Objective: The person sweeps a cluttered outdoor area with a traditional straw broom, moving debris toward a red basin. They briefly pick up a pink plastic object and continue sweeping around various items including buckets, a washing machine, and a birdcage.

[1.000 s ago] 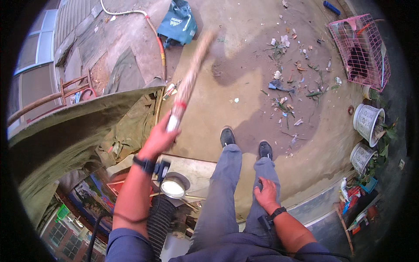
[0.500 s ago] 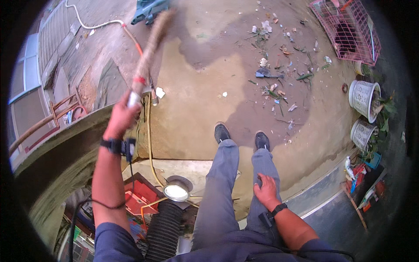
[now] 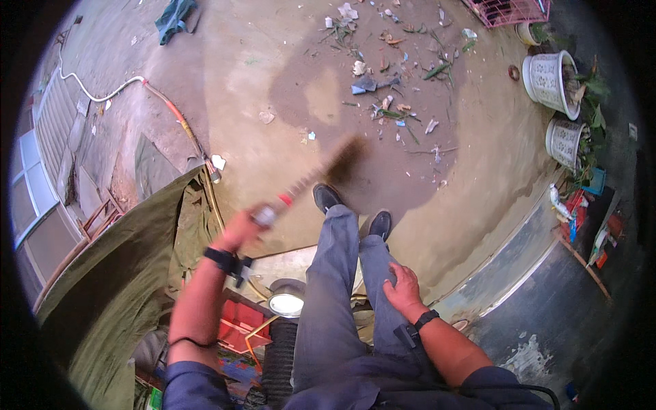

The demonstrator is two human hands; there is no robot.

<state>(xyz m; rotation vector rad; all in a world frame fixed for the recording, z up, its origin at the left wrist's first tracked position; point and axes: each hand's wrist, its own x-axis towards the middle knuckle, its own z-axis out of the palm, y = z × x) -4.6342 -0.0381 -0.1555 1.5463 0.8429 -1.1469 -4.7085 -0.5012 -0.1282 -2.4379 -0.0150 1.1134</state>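
Observation:
My left hand [image 3: 241, 231] is closed round the handle of a short broom [image 3: 301, 188], which has red bands near the grip. Its brown bristle end [image 3: 348, 156] is smeared by motion and hangs just beyond my left shoe [image 3: 328, 198]; whether it touches the ground I cannot tell. My right hand [image 3: 404, 289] lies on my right thigh with the fingers loosely stretched and nothing in it. Farther off on the damp ground lie scattered scraps [image 3: 389, 113] of leaves, stalks and paper, with a blue-grey rag-like piece [image 3: 372, 85] among them.
White flowerpots [image 3: 550, 80] with plants stand at the right, near a pink wire cage [image 3: 509, 10]. A hose [image 3: 171, 109] runs along the left, past an olive-green sheet [image 3: 126, 273]. Close to my legs are a round white-topped object [image 3: 285, 305] and a red crate [image 3: 240, 322].
My left hand has swung the broom from the far left, where it pointed away, down and right toward my feet. The view has shifted too. My right hand stays on my thigh.

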